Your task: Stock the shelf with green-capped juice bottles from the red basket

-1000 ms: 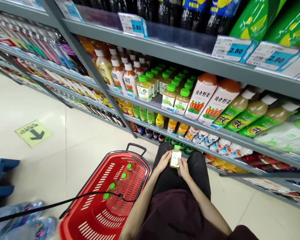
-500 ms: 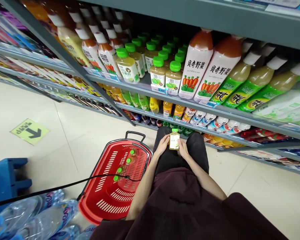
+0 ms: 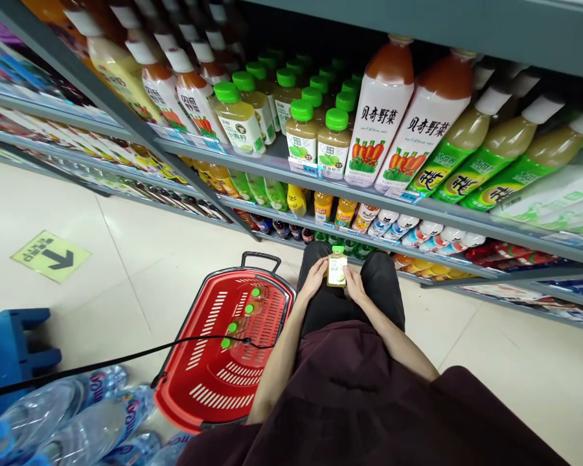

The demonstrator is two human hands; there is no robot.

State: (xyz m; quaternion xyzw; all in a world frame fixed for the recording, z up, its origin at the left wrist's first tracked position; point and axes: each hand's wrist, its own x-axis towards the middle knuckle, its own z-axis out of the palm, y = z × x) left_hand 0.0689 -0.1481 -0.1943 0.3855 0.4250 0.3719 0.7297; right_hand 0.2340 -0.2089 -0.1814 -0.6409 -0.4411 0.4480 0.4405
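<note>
A small juice bottle [image 3: 337, 268] with a green cap and white label is upright between my two hands, above my lap. My left hand [image 3: 317, 275] is closed on its left side, and my right hand [image 3: 354, 281] grips the right side. To the left, a red shopping basket [image 3: 206, 323] stands on the floor with several green-capped bottles [image 3: 231, 328] inside. More bottles of this look, such as the one at the front of the shelf [image 3: 333, 142], stand in rows ahead of me.
Large carrot-labelled bottles [image 3: 376, 116] and green-labelled bottles [image 3: 483, 162] line the grey shelf [image 3: 272, 169]. Lower shelves hold more drinks. Big water bottles [image 3: 92, 427] and a blue stool-like object [image 3: 14, 349] are at lower left. A black strap [image 3: 126, 359] crosses the basket.
The view has shifted slightly, so the shelf bottles appear a little larger and further left. Both hands keep hold of the juice bottle, almost unmoved.
</note>
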